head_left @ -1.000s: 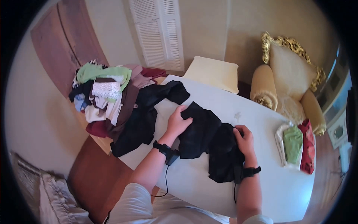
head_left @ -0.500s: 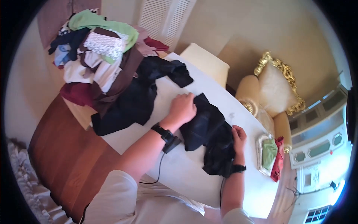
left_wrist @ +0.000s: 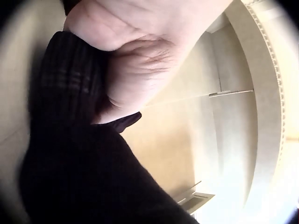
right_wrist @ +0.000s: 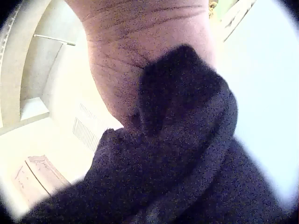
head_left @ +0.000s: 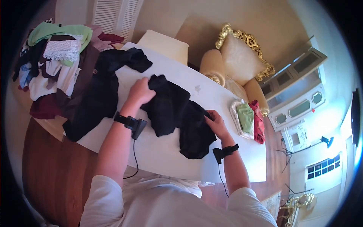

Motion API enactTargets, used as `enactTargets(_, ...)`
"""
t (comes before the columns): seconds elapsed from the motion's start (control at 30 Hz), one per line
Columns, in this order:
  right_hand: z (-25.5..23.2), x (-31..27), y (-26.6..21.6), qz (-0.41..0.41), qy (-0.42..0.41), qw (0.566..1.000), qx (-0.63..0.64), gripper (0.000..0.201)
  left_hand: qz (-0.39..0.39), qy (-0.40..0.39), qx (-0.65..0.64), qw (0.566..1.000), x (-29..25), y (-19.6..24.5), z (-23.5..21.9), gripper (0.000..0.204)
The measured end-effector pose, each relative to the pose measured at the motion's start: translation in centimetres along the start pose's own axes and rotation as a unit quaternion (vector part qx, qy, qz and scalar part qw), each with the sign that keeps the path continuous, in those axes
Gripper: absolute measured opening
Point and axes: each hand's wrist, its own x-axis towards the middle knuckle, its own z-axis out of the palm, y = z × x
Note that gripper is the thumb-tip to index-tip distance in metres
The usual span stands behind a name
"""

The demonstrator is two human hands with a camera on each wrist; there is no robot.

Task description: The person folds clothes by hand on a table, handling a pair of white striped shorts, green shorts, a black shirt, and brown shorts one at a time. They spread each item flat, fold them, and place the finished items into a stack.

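A black garment is stretched between both hands over the white table, its lower part hanging in loose folds. At its left end my left hand grips the upper edge; the left wrist view shows ribbed black cloth tucked against the palm and thumb. My right hand pinches the right end near the top corner. In the right wrist view, bunched dark cloth covers the fingers. Another black garment lies left of my left hand, spread from the clothes pile onto the table.
A heap of mixed clothes rises at the left end. Folded white, green and red cloths lie side by side at the right. Beyond the table stand a cream stool and a gold-trimmed armchair.
The head view has turned right, so the table and pile sit farther left. Both hands keep hold of the black garment; the left hand's thumb side shows again after its back faced the camera.
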Motion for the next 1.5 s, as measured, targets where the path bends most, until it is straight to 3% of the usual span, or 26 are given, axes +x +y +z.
enactTargets(0.07,-2.5,-2.5,0.7,0.037,-0.078,0.996,0.03,0.043,0.009,0.044,0.03,0.999,-0.3,-0.3,-0.3,0.047)
enactTargets(0.13,-5.5,-4.8,0.7,0.05,-0.165,0.98,-0.099,0.039,-0.003,0.035,0.016,0.999,-0.3,-0.4,-0.7,0.047)
enactTargets(0.2,-8.9,-7.3,-1.8,0.084,-0.276,0.926,-0.244,0.032,-0.003,0.018,0.021,1.0,-0.2,-0.5,-0.9,0.045)
enactTargets(0.27,-15.0,-8.5,4.5,0.054,-0.149,0.977,-0.145,0.035,0.005,0.013,0.008,1.0,-0.3,-0.4,-1.0,0.042)
enactTargets(0.3,-17.7,-9.4,4.4,0.062,-0.052,0.984,-0.161,0.033,0.005,0.022,-0.01,1.0,-0.1,-0.7,-0.6,0.041)
enactTargets(0.33,-19.8,-10.1,4.2,0.07,0.046,0.981,-0.176,0.032,0.006,0.032,-0.028,0.999,0.1,-0.9,-0.4,0.041)
enactTargets(0.4,-21.9,-11.7,5.1,0.122,0.209,0.968,-0.062,0.031,0.011,0.012,-0.078,0.997,0.6,-1.2,-0.5,0.044)
enactTargets(0.43,-21.3,-12.6,3.3,0.134,0.247,0.954,-0.104,0.032,0.011,0.026,-0.072,0.997,0.7,-1.3,-0.4,0.046)
enactTargets(0.53,-21.6,-13.7,10.5,0.078,0.249,0.943,-0.207,0.036,0.025,0.054,-0.043,0.997,1.0,-2.0,-0.3,0.051)
enactTargets(0.57,-20.3,-14.6,10.1,0.043,0.226,0.943,-0.242,0.049,0.022,0.052,-0.037,0.998,0.9,-1.9,-0.5,0.052)
enactTargets(0.6,-18.9,-14.9,9.5,0.186,0.215,0.931,-0.231,0.066,0.018,0.051,-0.031,0.998,0.8,-1.9,-0.8,0.052)
enactTargets(0.67,-16.4,-15.6,8.6,0.198,0.153,0.948,-0.198,0.076,0.014,0.054,-0.006,0.998,0.3,-1.4,-1.2,0.055)
enactTargets(0.73,-14.5,-16.4,9.7,0.126,0.139,0.933,-0.306,0.078,0.011,0.071,0.024,0.997,0.2,-1.4,-1.4,0.057)
enactTargets(0.9,-14.8,-16.9,11.2,0.14,0.167,0.927,-0.305,0.051,-0.012,0.053,0.056,0.997,0.1,-1.9,-1.6,0.062)
enactTargets(1.0,-16.4,-15.9,12.0,0.175,0.207,0.944,-0.186,0.044,-0.015,0.034,0.072,0.997,-0.2,-1.1,-2.1,0.064)
enactTargets(1.03,-17.0,-15.4,13.5,0.116,0.239,0.935,-0.235,0.042,-0.017,0.027,0.075,0.997,-0.3,-1.0,-2.2,0.065)
enactTargets(1.13,-16.2,-14.3,16.1,0.057,0.294,0.911,-0.285,0.04,-0.02,0.019,0.086,0.996,0.2,-1.5,-1.7,0.065)
enactTargets(1.27,-16.5,-13.7,12.9,0.213,0.187,0.927,-0.246,0.043,-0.014,0.033,0.077,0.996,0.1,-1.8,-1.5,0.06)
enactTargets(1.37,-17.8,-13.8,10.9,0.205,0.113,0.95,-0.205,0.031,-0.027,0.052,0.078,0.995,0.2,-1.4,-1.8,0.055)
enactTargets(1.43,-20.1,-13.4,11.9,0.08,0.261,0.935,-0.227,0.023,-0.024,0.071,0.078,0.994,0.3,-1.8,-1.5,0.052)
enactTargets(1.5,-20.5,-13.3,9.3,-0.001,0.381,0.875,-0.298,0.018,-0.014,0.086,0.064,0.994,0.8,-2.7,-1.2,0.051)
